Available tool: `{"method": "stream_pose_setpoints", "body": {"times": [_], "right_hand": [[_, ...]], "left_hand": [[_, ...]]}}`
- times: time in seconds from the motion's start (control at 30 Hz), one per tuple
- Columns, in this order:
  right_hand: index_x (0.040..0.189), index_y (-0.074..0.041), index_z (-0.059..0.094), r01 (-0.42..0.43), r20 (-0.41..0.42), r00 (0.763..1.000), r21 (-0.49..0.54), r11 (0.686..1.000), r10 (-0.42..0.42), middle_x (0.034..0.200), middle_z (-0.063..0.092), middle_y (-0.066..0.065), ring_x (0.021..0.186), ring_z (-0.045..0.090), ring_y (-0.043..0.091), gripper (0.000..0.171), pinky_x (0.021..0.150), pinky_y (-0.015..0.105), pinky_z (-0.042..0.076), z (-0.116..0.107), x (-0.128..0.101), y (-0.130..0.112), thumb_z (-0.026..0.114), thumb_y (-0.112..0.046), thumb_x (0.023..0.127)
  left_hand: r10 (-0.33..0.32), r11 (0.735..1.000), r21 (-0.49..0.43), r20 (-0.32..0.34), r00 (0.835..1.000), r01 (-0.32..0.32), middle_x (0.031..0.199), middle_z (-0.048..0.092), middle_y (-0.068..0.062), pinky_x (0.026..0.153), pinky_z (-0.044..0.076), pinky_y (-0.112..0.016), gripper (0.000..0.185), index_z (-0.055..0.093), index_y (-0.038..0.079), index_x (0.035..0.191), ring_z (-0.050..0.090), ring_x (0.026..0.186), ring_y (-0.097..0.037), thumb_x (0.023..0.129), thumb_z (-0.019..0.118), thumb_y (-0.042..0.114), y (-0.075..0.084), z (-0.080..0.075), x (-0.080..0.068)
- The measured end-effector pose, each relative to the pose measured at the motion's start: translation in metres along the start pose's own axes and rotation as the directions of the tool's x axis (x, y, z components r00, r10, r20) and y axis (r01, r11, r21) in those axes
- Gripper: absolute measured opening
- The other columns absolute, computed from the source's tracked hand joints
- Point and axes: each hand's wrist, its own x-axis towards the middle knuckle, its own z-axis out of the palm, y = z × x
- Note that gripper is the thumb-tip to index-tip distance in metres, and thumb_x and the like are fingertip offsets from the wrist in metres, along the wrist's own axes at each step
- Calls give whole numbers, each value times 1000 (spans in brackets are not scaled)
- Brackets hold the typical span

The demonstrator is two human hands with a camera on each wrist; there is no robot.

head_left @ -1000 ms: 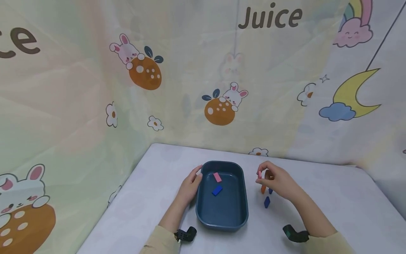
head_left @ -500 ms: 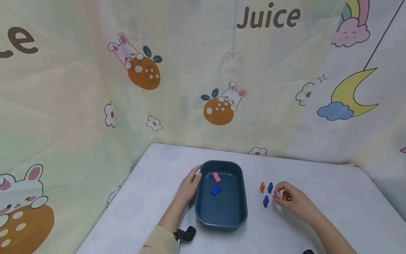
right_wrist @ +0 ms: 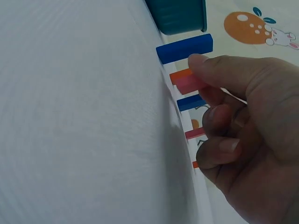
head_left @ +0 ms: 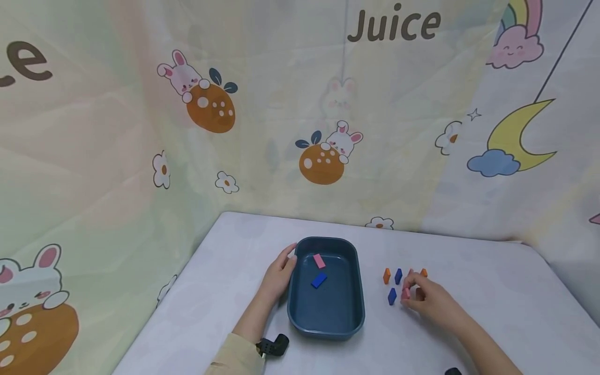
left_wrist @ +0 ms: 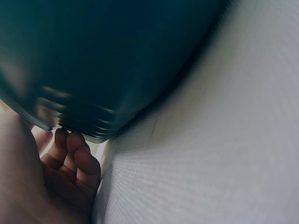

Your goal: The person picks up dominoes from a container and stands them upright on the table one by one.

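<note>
My left hand (head_left: 277, 277) grips the left rim of a dark blue rectangular tub (head_left: 326, 315). In the left wrist view its curled fingers (left_wrist: 86, 161) touch the tub's outer wall. A small pink domino-like block (head_left: 405, 294) is pinched between thumb and fingertips of my right hand (head_left: 433, 302), close to the tabletop; whether it touches the table I cannot tell. Just left of it stands a blue block (head_left: 392, 297), with another blue block (head_left: 398, 276) and an orange block (head_left: 386, 276) behind. Beyond the hand, a pink block (head_left: 411, 271) and an orange block (head_left: 424, 272) are partly hidden.
Inside the tub lie a pink block (head_left: 319, 261) and a blue block (head_left: 319, 280), both flat. A white-covered table (head_left: 492, 291) carries everything. Its far edge meets a printed cloth backdrop (head_left: 262, 104).
My right hand has moved right and down toward the table with the pink block, away from the tub. A pink and an orange block now show behind it. The left hand stays on the tub.
</note>
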Motion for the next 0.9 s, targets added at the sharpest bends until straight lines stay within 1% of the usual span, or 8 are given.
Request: {"method": "stream_pose_setpoints", "body": {"times": [0.1,0.27,0.33,0.5,0.7,0.8,0.9], "right_hand": [[93,-23,54,-15,17,1000,-9,1000,15,72,48,-3,65,44,7,27,57,24,36,2,0,-1,79,-20,83],[94,-24,53,-76,37,996,-22,997,77,75,49,-2,69,45,11,28,58,25,36,4,2,-1,79,-21,83],[94,-24,52,-85,38,996,-28,996,86,75,49,-2,70,46,12,29,58,25,37,4,2,0,79,-21,83],[96,-23,52,-63,33,997,-46,997,65,74,49,-3,68,45,9,31,57,25,37,1,2,-3,79,-21,83],[103,-19,53,-11,-22,1000,-81,997,9,66,44,-3,59,42,6,34,55,24,36,-14,-3,-18,79,-28,84],[107,-18,54,-3,-25,1000,-99,995,1,69,44,-2,60,42,6,36,55,24,37,-23,-3,-26,78,-31,84],[110,-18,55,12,-4,1000,-96,995,-12,74,47,-1,62,44,8,36,55,23,38,-29,0,-33,78,-29,85]], "left_hand": [[-3,1000,-1,2,1000,3,83,56,-3,69,41,-34,46,46,43,143,53,75,-19,99,47,54,-1,0,0],[-5,1000,3,8,1000,5,83,54,-3,70,40,-34,48,46,41,145,53,76,-19,99,47,55,-2,0,1],[-5,1000,0,5,1000,5,82,54,-3,70,40,-34,47,46,42,144,53,76,-19,99,47,55,-2,0,1],[-3,1000,-11,5,1000,3,83,55,-3,71,41,-34,45,46,44,143,54,76,-19,99,48,54,-1,0,1],[5,1000,-7,11,1000,-5,85,58,-2,74,42,-35,45,46,44,143,55,80,-18,99,47,54,2,-1,-1],[8,1000,2,7,1000,-8,87,59,-2,77,43,-37,45,46,44,143,56,84,-18,99,47,55,3,-1,-1],[12,1000,5,4,1000,-12,88,61,-2,78,44,-38,45,46,44,143,57,85,-18,99,46,55,2,-1,-1]]}}
